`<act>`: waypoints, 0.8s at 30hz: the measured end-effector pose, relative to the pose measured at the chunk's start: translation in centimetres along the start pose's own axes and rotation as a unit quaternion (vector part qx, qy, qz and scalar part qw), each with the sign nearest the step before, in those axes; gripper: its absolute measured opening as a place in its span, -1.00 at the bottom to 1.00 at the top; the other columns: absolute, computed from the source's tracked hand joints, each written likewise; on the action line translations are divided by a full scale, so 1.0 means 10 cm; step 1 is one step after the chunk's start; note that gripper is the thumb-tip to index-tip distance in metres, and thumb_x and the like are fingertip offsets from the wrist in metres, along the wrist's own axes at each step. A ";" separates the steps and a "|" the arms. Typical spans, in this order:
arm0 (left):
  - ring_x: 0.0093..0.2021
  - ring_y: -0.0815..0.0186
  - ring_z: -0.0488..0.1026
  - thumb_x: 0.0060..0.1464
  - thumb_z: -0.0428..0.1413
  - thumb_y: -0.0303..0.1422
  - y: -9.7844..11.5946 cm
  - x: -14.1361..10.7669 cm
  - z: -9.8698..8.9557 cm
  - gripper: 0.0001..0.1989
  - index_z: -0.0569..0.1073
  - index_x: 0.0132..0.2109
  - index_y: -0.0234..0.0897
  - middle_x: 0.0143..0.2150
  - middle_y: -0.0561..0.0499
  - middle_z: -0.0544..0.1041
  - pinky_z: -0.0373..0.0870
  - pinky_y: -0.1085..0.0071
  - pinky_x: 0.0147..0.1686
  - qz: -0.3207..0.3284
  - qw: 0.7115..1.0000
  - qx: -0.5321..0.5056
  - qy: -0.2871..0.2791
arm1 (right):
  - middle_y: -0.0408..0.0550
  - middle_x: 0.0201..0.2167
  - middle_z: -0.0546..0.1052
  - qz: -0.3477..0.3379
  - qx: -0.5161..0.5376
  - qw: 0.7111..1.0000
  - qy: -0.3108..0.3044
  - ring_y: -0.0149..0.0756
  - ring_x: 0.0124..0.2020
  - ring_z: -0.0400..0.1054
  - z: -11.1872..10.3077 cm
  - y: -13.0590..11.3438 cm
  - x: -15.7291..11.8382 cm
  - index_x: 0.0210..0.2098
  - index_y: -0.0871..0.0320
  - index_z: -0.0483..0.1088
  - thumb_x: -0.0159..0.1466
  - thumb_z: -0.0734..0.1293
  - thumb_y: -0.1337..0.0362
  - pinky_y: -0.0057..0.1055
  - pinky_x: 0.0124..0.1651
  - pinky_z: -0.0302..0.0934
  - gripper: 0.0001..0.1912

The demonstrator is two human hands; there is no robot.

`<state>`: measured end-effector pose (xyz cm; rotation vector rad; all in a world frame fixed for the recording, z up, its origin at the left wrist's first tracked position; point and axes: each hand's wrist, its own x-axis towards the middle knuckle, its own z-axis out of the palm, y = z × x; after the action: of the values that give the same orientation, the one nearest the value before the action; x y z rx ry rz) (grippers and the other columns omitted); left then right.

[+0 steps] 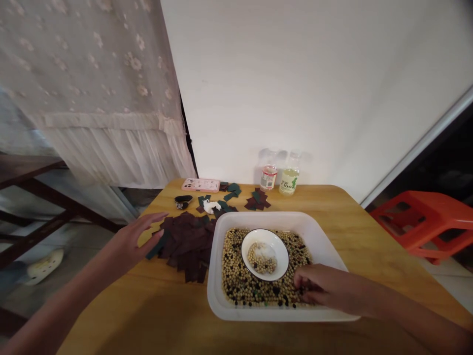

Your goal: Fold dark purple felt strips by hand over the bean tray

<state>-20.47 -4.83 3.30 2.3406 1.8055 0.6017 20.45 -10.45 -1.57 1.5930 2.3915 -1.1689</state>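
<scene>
We look forward and down past a lace curtain (92, 88) and a white wall (295, 74) onto a wooden table (369, 236). Our right hand (328, 286) rests at the near right of a white tub (218, 296), its fingers curled down into the mixed beans (240, 291), pale ones with black ones among them. We cannot tell whether those fingers pinch anything. Our left hand (135, 241) is off the tub to the left, its fingers spread and lightly arched at the edge of a pile of dark squares (188, 246).

A dark green strip (158, 245) lies just under that hand, its long axis slanting from near left to far right into the pile. The left hand is far nearer to it than the right, but we cannot tell whether it grips the strip or only touches it. The pile and the tub lie between our hands.

Inside the tub, a white bowl (284, 261) holds a small heap of pale beans (261, 260). Beyond it lie scattered green and brown squares (257, 199), a white tissue (211, 206), a small dark object (183, 201), and a phone in a pink case (200, 185). Two plastic bottles (279, 175) stand by the wall, and an orange stool (421, 222) sits off to the right.
</scene>
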 end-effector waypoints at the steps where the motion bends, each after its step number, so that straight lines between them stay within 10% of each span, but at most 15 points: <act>1: -0.07 0.26 0.36 0.04 -0.10 -0.14 0.02 0.00 0.03 -0.56 0.27 0.01 -0.27 0.01 -0.08 0.40 0.21 0.36 -0.03 0.006 1.000 -0.008 -0.001 | -0.17 -0.53 0.41 0.004 0.006 1.000 -0.004 -0.42 -0.53 0.23 0.00 0.01 0.01 -0.29 0.16 0.35 0.10 0.22 0.43 -0.56 -0.53 0.04 -0.82; 17: -0.07 0.24 0.39 0.06 -0.09 -0.21 0.36 0.12 0.26 -0.60 0.22 0.04 -0.21 0.00 -0.09 0.41 0.32 0.32 -0.10 0.081 0.994 -0.065 -0.029 | -0.09 -0.28 0.46 -0.025 0.007 0.994 0.107 -0.40 -0.47 0.33 -0.14 0.15 0.00 -0.22 0.11 0.33 0.08 0.20 0.48 -0.53 -0.42 0.19 -0.71; 24: -0.18 0.30 0.42 0.06 -0.05 -0.31 0.94 0.91 0.59 -0.68 0.30 -0.02 -0.25 -0.07 -0.06 0.43 0.35 0.41 -0.22 0.044 0.986 -0.102 -0.120 | -0.02 -0.23 0.38 -0.092 0.005 0.975 0.200 -0.28 -0.26 0.31 -0.14 0.15 0.07 -0.14 0.09 0.25 0.24 0.07 0.41 -0.34 -0.18 0.22 -0.74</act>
<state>-7.84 1.98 3.16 2.2530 1.4717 0.4658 21.83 -8.80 -1.64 1.7880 2.8370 -0.9570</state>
